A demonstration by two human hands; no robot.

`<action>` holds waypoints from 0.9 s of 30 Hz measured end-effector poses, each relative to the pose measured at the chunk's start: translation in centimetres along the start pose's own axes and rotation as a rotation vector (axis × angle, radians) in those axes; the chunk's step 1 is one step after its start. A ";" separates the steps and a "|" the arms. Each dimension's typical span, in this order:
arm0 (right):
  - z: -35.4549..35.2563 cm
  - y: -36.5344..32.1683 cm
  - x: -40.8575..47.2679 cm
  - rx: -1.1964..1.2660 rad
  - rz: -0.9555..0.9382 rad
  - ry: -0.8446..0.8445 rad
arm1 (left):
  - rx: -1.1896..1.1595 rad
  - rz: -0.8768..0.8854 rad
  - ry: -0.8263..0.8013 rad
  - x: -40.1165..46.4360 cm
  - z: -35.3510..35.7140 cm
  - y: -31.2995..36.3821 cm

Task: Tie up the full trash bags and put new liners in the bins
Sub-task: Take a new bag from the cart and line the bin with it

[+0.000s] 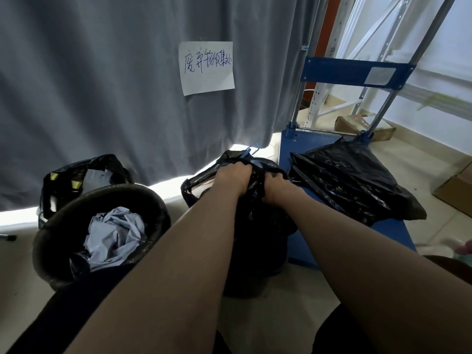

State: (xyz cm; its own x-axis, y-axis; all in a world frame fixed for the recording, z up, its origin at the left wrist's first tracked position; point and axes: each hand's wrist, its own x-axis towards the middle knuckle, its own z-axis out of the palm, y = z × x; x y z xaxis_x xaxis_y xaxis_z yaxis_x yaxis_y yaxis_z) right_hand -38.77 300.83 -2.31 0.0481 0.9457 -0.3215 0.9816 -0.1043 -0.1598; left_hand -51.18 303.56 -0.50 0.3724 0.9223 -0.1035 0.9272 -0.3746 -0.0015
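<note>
We bunch the black bag (252, 208) mouth with our left hand (233, 176) and right hand (274, 189), both gripping it, to knot it; the unlined-looking bin (61, 226) waits at nine o'clock.

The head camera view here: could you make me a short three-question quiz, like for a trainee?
1. True or false: both hands grip the black plastic trash bag in the middle bin.
2. What lies in the round black bin at left? A) crumpled pale blue sheet B) bottles C) shoes
3. Fill in: flat black plastic bags lie on the blue ____.

Key:
1. True: left hand and right hand clutch its gathered top.
2. A
3. Cart
</note>
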 end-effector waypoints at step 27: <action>0.9 0.3 -1.1 0.306 -0.013 -0.806 | -0.233 -0.117 0.051 0.3 2.4 2.5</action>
State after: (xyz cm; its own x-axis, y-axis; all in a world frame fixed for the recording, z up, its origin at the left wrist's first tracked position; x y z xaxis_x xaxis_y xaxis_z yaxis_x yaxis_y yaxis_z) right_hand -38.70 299.49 -2.81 -0.2226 0.4525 -0.8635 0.8826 -0.2828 -0.3757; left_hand -48.88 302.71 -2.97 0.2584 0.9638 -0.0653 0.9460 -0.2388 0.2192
